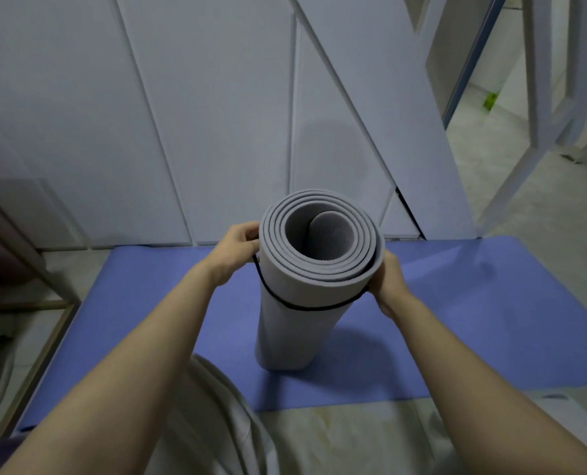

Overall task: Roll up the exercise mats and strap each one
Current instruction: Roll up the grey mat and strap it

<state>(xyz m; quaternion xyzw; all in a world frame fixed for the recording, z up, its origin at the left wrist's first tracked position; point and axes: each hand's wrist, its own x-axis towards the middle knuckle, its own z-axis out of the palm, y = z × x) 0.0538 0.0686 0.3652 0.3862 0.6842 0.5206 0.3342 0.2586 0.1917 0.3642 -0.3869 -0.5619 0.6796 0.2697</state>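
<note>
A grey rolled mat (295, 303) stands upright on its end on a blue mat (473, 320) that lies flat on the floor. A thin black strap (305, 307) loops around the roll a short way below its top. My left hand (237, 250) pinches the strap at the roll's upper left side. On the right side my right hand (388, 279) holds the strap against the roll, fingers curled behind it. The far side of the loop is hidden by the roll.
White panelled cabinet doors (182, 114) rise just behind the mats. A wooden frame (35, 303) stands at the left. My knee in light trousers (223, 406) is below the roll. A white metal frame (542, 114) and tiled floor lie at the right.
</note>
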